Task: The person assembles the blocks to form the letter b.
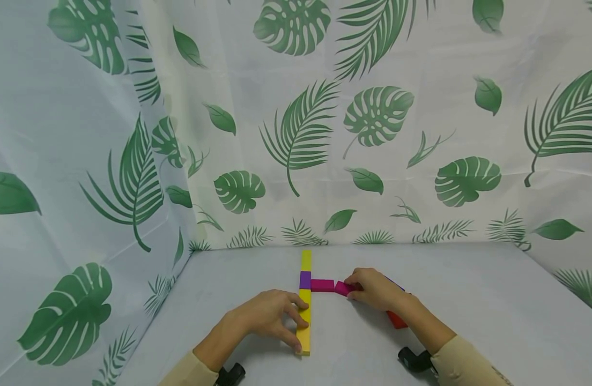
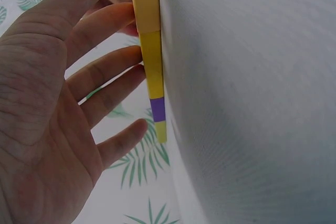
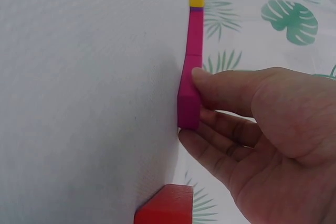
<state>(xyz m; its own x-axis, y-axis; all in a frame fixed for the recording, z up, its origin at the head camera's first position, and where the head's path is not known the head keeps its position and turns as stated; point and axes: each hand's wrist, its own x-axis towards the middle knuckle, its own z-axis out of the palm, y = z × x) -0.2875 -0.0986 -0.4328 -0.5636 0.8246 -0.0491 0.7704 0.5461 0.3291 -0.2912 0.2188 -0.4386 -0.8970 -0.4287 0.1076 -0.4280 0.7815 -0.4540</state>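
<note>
The right hand [image 1: 373,288] pinches a magenta block [image 1: 343,288] between thumb and fingers; this held block lies at the table surface, right of the row, at a slight angle to a second magenta block [image 1: 322,286]; their facing ends are very close, and contact between them cannot be told.

The second magenta block extends rightward from a purple block [image 1: 305,280]; the purple block sits in a straight row, between a pale yellow block [image 1: 306,261] at the far end and a yellow block [image 1: 304,296] on the near side; an orange-yellow block [image 1: 303,341] forms the near end of the row.

The left hand [image 1: 272,313] grasps nothing; its fingers are spread and relaxed, with tips resting along the left side of the two near blocks.

A red block [image 1: 397,320] lies beside the right forearm; a blue piece [image 1: 394,283] is mostly hidden behind the right hand; a leaf-printed curtain [image 1: 421,53] stands behind the white table [image 1: 354,359].
</note>
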